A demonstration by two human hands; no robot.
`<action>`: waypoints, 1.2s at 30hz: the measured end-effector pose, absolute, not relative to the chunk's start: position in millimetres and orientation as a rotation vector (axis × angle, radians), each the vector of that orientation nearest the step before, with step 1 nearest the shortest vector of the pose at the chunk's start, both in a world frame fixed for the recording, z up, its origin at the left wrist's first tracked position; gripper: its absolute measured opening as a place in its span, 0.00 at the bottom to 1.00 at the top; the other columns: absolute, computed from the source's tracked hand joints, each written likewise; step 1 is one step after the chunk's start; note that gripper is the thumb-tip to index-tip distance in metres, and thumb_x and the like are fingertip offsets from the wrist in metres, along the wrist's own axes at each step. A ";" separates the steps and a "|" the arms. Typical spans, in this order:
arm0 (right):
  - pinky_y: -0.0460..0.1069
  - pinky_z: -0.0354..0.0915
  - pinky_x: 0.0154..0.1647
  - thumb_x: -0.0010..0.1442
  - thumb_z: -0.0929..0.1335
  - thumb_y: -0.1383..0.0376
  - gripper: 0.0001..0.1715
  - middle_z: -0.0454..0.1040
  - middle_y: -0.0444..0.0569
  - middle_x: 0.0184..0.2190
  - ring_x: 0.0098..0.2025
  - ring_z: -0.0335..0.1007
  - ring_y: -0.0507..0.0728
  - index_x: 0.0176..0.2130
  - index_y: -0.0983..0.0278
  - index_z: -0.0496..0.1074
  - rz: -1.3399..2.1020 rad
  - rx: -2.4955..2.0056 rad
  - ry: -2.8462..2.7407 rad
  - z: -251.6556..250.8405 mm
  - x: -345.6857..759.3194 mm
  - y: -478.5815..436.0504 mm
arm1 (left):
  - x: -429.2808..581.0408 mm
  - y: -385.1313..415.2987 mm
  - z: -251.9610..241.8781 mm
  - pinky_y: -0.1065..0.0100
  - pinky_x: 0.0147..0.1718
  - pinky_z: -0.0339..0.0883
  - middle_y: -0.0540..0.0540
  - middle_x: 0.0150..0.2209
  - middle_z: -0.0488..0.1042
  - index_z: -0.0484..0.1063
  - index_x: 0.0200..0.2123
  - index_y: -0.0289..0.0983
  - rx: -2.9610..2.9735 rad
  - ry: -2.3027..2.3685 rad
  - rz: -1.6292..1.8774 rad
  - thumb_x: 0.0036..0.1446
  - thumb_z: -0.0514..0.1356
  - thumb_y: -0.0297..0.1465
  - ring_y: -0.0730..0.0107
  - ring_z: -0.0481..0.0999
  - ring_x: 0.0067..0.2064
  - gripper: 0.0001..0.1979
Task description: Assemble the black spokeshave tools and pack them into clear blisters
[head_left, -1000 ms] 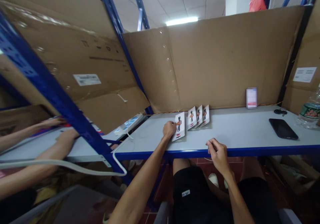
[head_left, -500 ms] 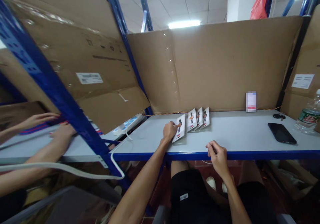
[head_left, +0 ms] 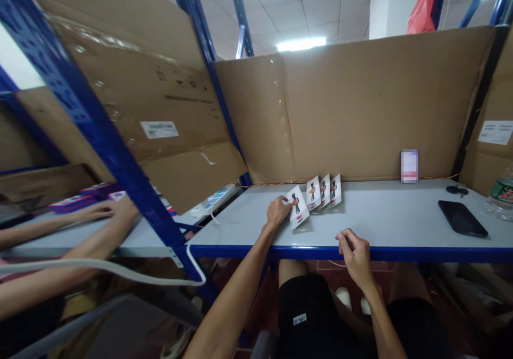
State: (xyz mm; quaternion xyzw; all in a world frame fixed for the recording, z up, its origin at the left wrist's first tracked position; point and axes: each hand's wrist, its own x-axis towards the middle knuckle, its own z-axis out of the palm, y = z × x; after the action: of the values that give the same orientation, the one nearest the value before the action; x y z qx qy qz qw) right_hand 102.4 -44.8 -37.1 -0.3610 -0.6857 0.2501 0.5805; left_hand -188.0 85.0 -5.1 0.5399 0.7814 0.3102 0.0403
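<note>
My left hand (head_left: 278, 212) is closed on the left edge of a white printed card pack (head_left: 298, 216), which leans at a tilt over the grey tabletop. The pack bears a dark and orange item, with a red mark near its bottom. Just behind and to the right, three like packs stand tilted in an overlapping row, the front one (head_left: 313, 193) nearest my left hand. My right hand (head_left: 356, 252) hovers at the table's front edge, its fingers curled in and nothing visible in them. It is apart from the packs.
On the right lie a black phone (head_left: 463, 218), keys (head_left: 457, 189) and a plastic bottle (head_left: 500, 196). A small blurred-out upright panel (head_left: 409, 165) leans on the cardboard back wall (head_left: 368, 108). Left of the blue post (head_left: 120, 150), another person's hands (head_left: 100, 211) work by boxes. A white cable (head_left: 120, 271) crosses there.
The view has shifted slightly. The pack at my left hand has turned more toward me and tilts further left at its top. My right hand stays curled in about the same place.
</note>
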 end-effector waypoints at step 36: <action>0.46 0.58 0.29 0.71 0.61 0.55 0.20 0.64 0.39 0.18 0.21 0.62 0.51 0.30 0.61 0.68 0.576 -0.841 -1.611 -28.5 102.5 -49.5 | -189.6 85.3 -4.9 0.68 0.35 0.68 0.46 0.30 0.82 0.77 0.45 0.39 1.589 2.333 0.944 0.56 0.62 0.34 0.65 0.81 0.31 0.14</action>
State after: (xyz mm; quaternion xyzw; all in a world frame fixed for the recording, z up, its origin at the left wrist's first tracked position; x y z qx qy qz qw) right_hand 102.5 -49.5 -28.5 -0.3597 -0.6890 0.2462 0.5790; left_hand -189.6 85.3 -4.9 0.5321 0.7811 0.3160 0.0825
